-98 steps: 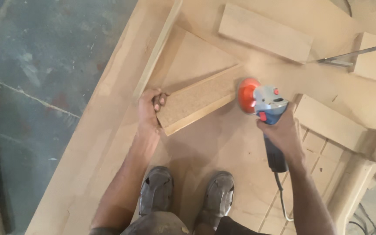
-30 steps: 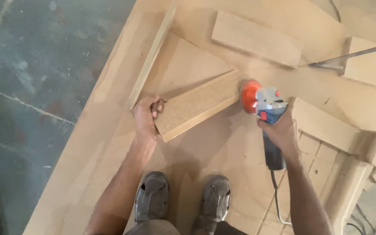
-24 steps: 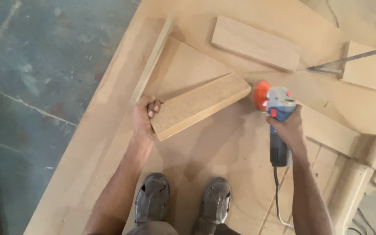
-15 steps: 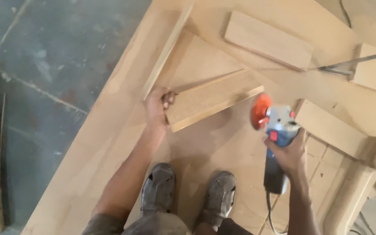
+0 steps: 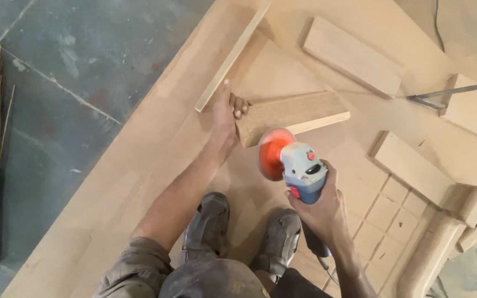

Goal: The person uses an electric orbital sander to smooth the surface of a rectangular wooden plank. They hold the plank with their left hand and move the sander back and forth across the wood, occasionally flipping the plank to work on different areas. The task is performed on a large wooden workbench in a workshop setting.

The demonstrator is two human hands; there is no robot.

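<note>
Here, left hand [image 5: 224,113] gripping block [image 5: 293,113] end, right hand [image 5: 318,212] clutching sander [image 5: 293,163] beside its near edge.

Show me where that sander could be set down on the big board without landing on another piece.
Bare board lies left of the left hand, between the thin strip and the board's floor-side edge. Another bare patch sits between the held block, the right hand with the sander and the flat block. The far right is crowded with wood pieces.
</note>
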